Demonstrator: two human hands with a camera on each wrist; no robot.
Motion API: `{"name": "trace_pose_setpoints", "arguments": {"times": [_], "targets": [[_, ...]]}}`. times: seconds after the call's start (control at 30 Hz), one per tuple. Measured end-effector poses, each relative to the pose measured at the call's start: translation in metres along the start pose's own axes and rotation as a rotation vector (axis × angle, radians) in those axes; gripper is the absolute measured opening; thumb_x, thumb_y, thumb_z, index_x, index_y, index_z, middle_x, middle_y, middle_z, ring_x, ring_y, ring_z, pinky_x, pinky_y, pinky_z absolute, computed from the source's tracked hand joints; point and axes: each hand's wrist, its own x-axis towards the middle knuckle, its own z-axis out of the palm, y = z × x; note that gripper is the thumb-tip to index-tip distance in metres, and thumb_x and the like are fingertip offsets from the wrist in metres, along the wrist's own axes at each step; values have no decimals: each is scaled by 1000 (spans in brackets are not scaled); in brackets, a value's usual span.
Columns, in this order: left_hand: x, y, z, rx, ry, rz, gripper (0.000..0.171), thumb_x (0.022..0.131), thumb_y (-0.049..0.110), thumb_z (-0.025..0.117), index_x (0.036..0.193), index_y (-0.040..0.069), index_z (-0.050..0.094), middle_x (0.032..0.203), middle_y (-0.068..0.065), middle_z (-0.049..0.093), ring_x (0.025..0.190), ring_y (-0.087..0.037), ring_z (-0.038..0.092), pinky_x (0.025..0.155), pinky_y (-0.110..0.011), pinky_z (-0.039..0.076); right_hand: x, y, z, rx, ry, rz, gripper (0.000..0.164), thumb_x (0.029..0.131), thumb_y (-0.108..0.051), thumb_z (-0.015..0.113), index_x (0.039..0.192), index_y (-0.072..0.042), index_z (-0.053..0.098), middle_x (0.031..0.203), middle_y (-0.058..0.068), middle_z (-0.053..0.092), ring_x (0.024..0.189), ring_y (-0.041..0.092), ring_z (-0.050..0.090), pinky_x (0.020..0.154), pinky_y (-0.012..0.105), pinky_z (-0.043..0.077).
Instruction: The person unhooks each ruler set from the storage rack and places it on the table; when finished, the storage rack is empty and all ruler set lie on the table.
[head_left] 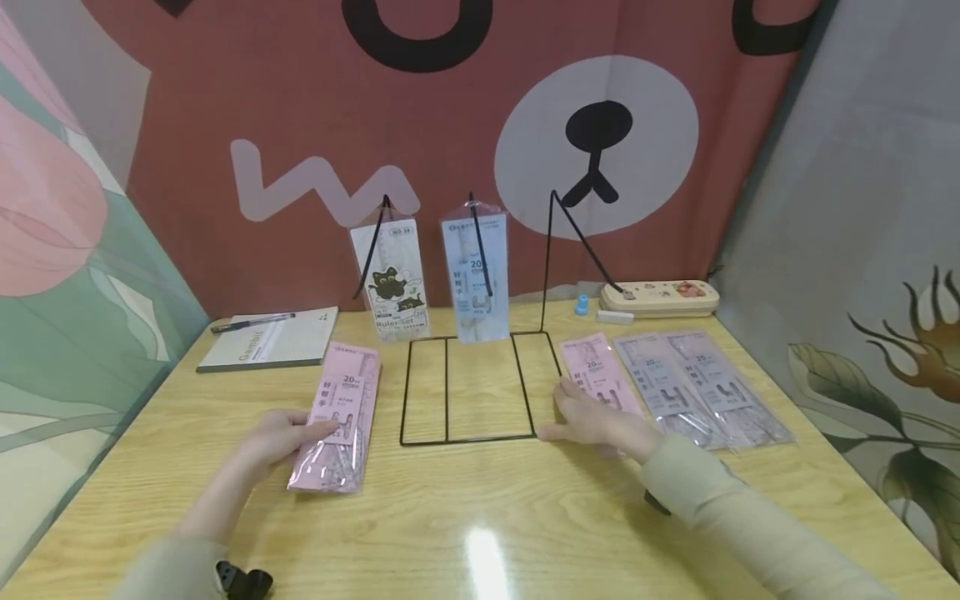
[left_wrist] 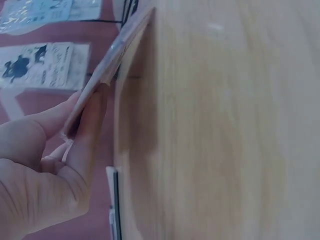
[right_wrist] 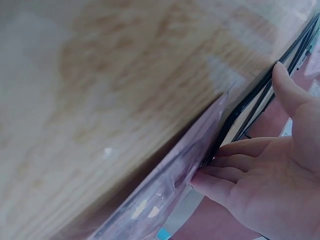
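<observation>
A pink ruler packet (head_left: 337, 418), a long flat plastic sleeve printed with "20" and dark characters, is seen lying on the wooden table (head_left: 480, 517) to the left of the black wire stand (head_left: 467, 387). Its near end is pinched by the left hand (head_left: 279, 436); in the left wrist view the packet's edge (left_wrist: 111, 67) is caught between thumb and curled fingers (left_wrist: 87, 130) and lifted slightly off the wood. The long axis runs away from the person, tilted a little to the right at the far end, where the printed heading is found.

A second pink packet (head_left: 597, 372) is laid right of the stand, its long axis leaning leftward at the far end. The right hand (head_left: 592, 419) is rested on its near end with fingers nearly straight, and the packet's edge (right_wrist: 170, 185) is touched by the fingertips (right_wrist: 212, 182) just beside the stand's base wire. Two greyish packets (head_left: 701, 383) are set touching it on the right.

Bare tabletop is left in front of both hands, toward the near edge. Two packets (head_left: 433, 275) are hung on the stand's hooks, and a notebook (head_left: 273, 337) is placed behind the left packet.
</observation>
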Motion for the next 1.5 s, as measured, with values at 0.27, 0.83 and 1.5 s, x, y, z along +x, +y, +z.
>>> {"name": "trace_pose_setpoints", "arguments": {"times": [0.27,0.83,1.5], "targets": [[12,9,11,6,7,-29,42,89,25,64,111,-11,62,78,-3,71,67,-12,66,64,-27,56,-2,0,0,14,-12,1,94,89,-47,58,143,15,14,152,32,2,143,44,6,117,53,10],[12,62,-8,450,339,285,84,89,44,61,142,-12,27,142,-34,35,131,-49,35,107,-56,33,0,-1,0,1,-16,-12,92,90,-46,57,143,16,15,152,33,2,142,44,7,116,52,11],[92,93,15,-4,196,413,83,88,30,66,150,4,16,152,-20,28,141,-36,27,115,-47,25,-1,-2,-1,-4,-11,-21,91,90,-45,57,141,18,17,150,36,4,142,46,8,116,54,13]]}}
